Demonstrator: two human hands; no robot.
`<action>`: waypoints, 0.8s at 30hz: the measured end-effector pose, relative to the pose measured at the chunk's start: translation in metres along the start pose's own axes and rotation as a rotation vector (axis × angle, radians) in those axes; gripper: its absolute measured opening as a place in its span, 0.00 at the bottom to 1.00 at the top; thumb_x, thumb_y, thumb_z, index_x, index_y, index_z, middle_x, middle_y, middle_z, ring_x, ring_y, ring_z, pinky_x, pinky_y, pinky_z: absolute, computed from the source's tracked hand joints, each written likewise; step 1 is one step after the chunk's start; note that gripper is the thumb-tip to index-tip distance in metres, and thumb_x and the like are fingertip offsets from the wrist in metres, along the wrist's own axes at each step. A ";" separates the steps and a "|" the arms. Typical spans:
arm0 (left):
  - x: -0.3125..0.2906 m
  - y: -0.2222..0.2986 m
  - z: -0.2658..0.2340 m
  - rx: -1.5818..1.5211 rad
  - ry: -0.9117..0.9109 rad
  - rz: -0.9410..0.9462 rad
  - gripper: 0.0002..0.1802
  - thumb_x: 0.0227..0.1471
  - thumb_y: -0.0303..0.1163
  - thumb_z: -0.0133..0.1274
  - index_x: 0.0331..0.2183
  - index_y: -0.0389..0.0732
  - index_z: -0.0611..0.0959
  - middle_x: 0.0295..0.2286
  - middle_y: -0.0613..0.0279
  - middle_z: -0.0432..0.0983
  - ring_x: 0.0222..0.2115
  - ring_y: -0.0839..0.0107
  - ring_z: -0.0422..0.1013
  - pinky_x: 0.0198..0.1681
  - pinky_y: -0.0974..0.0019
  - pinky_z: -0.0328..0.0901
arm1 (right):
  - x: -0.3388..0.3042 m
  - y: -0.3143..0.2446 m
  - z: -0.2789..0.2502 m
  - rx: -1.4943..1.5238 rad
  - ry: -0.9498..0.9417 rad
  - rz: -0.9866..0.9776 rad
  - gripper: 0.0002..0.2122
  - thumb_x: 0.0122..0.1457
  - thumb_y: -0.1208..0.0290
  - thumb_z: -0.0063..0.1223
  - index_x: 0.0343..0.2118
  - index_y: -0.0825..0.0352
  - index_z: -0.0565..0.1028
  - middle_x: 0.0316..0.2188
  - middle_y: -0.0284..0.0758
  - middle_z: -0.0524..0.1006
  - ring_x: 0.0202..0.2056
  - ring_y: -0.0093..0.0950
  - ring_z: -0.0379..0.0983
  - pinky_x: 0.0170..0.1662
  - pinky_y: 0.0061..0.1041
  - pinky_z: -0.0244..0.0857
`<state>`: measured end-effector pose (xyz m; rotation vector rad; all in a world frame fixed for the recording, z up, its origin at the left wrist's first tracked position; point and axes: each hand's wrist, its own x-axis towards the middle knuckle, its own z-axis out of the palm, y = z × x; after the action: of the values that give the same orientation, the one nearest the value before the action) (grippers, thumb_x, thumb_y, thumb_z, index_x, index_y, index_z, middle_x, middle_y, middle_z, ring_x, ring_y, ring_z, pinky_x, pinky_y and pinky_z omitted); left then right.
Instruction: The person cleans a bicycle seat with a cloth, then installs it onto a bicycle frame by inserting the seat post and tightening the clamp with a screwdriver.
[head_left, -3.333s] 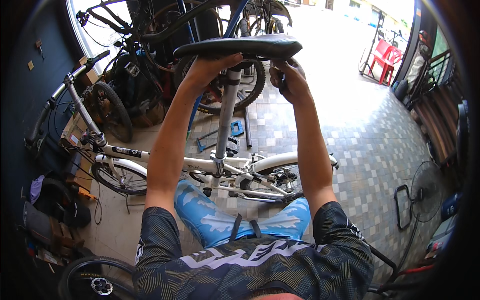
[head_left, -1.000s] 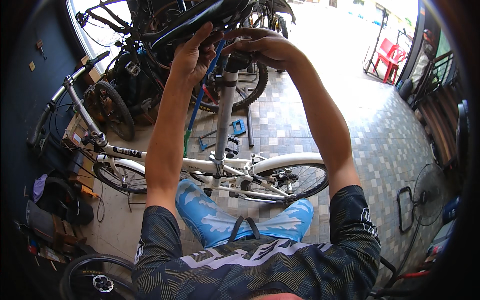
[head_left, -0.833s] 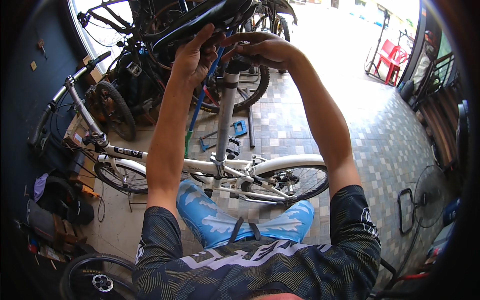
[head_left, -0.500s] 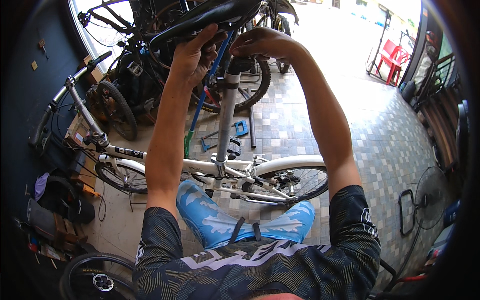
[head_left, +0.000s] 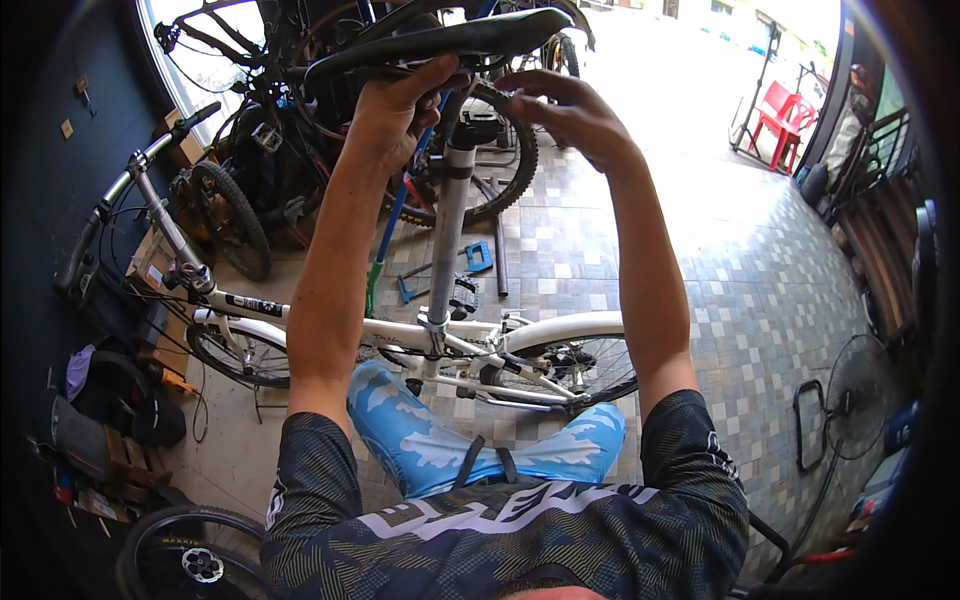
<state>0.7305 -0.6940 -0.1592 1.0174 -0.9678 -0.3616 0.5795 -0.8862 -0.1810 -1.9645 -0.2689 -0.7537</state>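
Note:
A black bicycle saddle (head_left: pixel 450 42) is tipped above the top of a silver seatpost (head_left: pixel 450 215). My left hand (head_left: pixel 395 112) grips it from below near its left end, thumb along the underside and fingers curled around the rails. At the post's top sits a black clamp head (head_left: pixel 477 130); whether the saddle touches it I cannot tell. My right hand (head_left: pixel 580 115) is just right of the clamp head, fingers loosely stretched and apart, with nothing visible in them. The post rises from a white bicycle frame (head_left: pixel 395 330) standing across in front of my legs.
Several bicycles (head_left: pixel 235 215) crowd the far left, beside a blue hacksaw (head_left: pixel 478 257) and a dark tube (head_left: pixel 502 250) on the tiled floor. The handlebar (head_left: pixel 165 135) reaches up at left. A loose wheel (head_left: pixel 200 565) lies near left; a fan (head_left: pixel 850 400) stands at right.
My right hand has moved right, away from the clamp head, and its fingers have spread. The saddle has tilted, its right end now showing more, with my left hand still on it.

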 end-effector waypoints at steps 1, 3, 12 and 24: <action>-0.001 0.001 0.000 0.037 -0.008 -0.001 0.14 0.52 0.36 0.67 0.38 0.40 0.83 0.30 0.56 0.83 0.21 0.85 0.65 0.22 0.78 0.57 | -0.004 -0.001 0.002 -0.031 0.027 0.002 0.24 0.56 0.51 0.66 0.48 0.66 0.80 0.39 0.35 0.82 0.46 0.25 0.76 0.51 0.26 0.68; -0.004 0.001 -0.001 0.130 -0.003 -0.008 0.15 0.51 0.38 0.68 0.37 0.40 0.84 0.27 0.62 0.81 0.20 0.85 0.65 0.22 0.78 0.56 | -0.012 -0.008 0.012 -0.090 0.080 0.008 0.24 0.57 0.52 0.66 0.48 0.66 0.80 0.39 0.35 0.81 0.45 0.24 0.76 0.48 0.26 0.69; -0.016 0.001 0.009 0.368 0.034 -0.034 0.20 0.45 0.45 0.72 0.33 0.41 0.85 0.19 0.74 0.71 0.18 0.84 0.61 0.23 0.76 0.55 | -0.017 0.003 0.017 0.415 0.331 0.088 0.14 0.60 0.68 0.62 0.45 0.70 0.78 0.27 0.26 0.78 0.20 0.10 0.64 0.21 0.13 0.54; -0.021 -0.003 0.000 0.484 -0.016 -0.099 0.28 0.39 0.45 0.75 0.40 0.40 0.85 0.33 0.61 0.81 0.34 0.71 0.72 0.42 0.64 0.63 | -0.030 0.012 0.012 0.632 0.245 0.088 0.07 0.59 0.73 0.60 0.39 0.67 0.76 0.22 0.23 0.72 0.18 0.10 0.61 0.19 0.13 0.50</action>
<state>0.7191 -0.6820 -0.1720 1.5067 -1.0468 -0.2196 0.5667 -0.8780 -0.2126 -1.2681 -0.2344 -0.7327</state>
